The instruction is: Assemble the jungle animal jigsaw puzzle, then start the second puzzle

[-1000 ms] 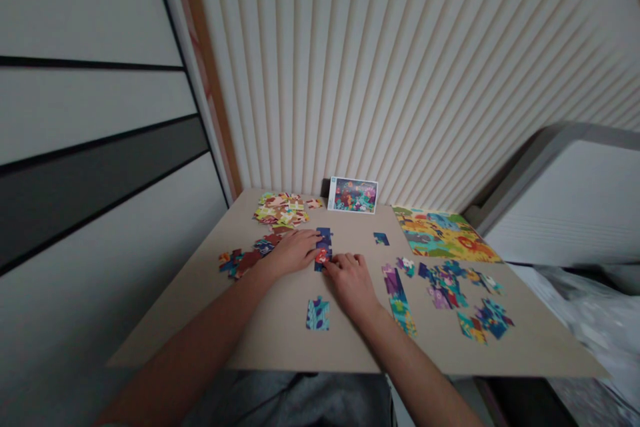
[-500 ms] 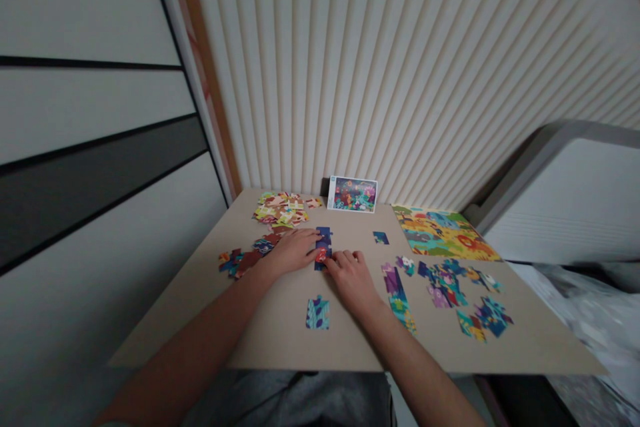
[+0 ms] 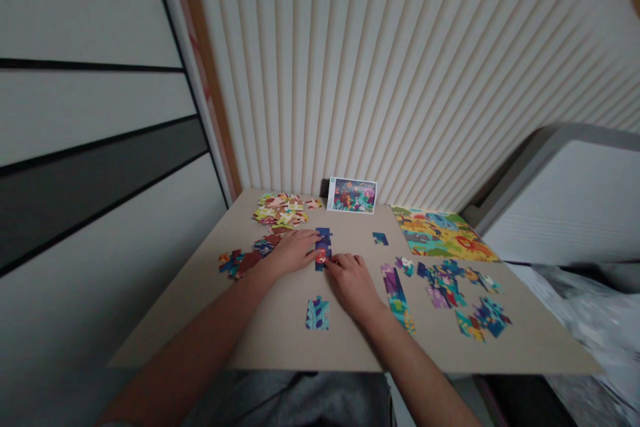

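A short upright strip of dark blue jigsaw puzzle pieces [image 3: 324,235] lies in the middle of the table. Its lower part bears a red figure. My left hand [image 3: 297,249] rests along the strip's left side, index finger by the upper part and thumb on the red part. My right hand [image 3: 351,279] is closed at the strip's lower right corner, its fingertips pinching the edge of the lower puzzle piece. Both palms face down, so part of the grip is hidden. A teal puzzle piece with purple leaves [image 3: 317,314] lies nearer me, and a single blue piece [image 3: 381,239] farther right.
A picture card [image 3: 352,195] leans at the back. Piles of pieces [image 3: 281,209] lie back left, and more [image 3: 245,263] beside my left forearm. Right of my right hand are a joined strip [image 3: 397,293], loose pieces [image 3: 445,280] and an animal puzzle [image 3: 443,232].
My right hand has shifted very slightly, its fingertips still at the strip's lower corner. The left hand and the pieces look nearly the same.
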A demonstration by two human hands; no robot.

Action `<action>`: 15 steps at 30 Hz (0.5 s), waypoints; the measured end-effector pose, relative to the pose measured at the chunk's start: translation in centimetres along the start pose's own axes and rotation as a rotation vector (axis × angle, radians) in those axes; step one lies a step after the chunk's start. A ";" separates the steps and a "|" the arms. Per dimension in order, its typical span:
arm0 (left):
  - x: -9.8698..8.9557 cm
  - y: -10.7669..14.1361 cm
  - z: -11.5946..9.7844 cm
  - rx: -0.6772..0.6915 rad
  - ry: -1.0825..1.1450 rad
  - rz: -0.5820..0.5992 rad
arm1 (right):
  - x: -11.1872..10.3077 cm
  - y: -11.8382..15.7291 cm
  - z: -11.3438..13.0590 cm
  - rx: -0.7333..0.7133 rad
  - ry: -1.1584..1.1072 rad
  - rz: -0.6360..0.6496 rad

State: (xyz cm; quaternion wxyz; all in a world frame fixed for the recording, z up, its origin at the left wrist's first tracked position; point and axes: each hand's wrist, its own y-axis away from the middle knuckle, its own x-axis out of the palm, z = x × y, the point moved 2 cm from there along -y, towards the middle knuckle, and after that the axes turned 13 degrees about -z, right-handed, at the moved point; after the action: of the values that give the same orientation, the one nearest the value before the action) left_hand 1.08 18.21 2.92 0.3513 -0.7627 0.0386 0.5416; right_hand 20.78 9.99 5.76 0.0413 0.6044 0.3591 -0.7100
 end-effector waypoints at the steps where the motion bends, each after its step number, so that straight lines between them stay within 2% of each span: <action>1: 0.0 0.0 0.0 0.002 0.000 0.002 | -0.2 0.2 0.0 0.022 -0.026 -0.011; 6: 0.1 0.0 0.2 0.007 0.001 0.016 | -0.5 0.7 0.4 0.064 -0.138 -0.020; 15: -0.3 0.3 0.2 0.022 -0.005 0.044 | -0.5 0.7 0.7 0.041 -0.149 -0.016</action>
State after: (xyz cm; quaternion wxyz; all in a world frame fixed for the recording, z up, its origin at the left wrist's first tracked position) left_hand 0.69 18.02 3.00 0.3478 -0.7563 0.0601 0.5508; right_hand 20.70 8.94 5.94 0.0498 0.5476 0.3455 -0.7604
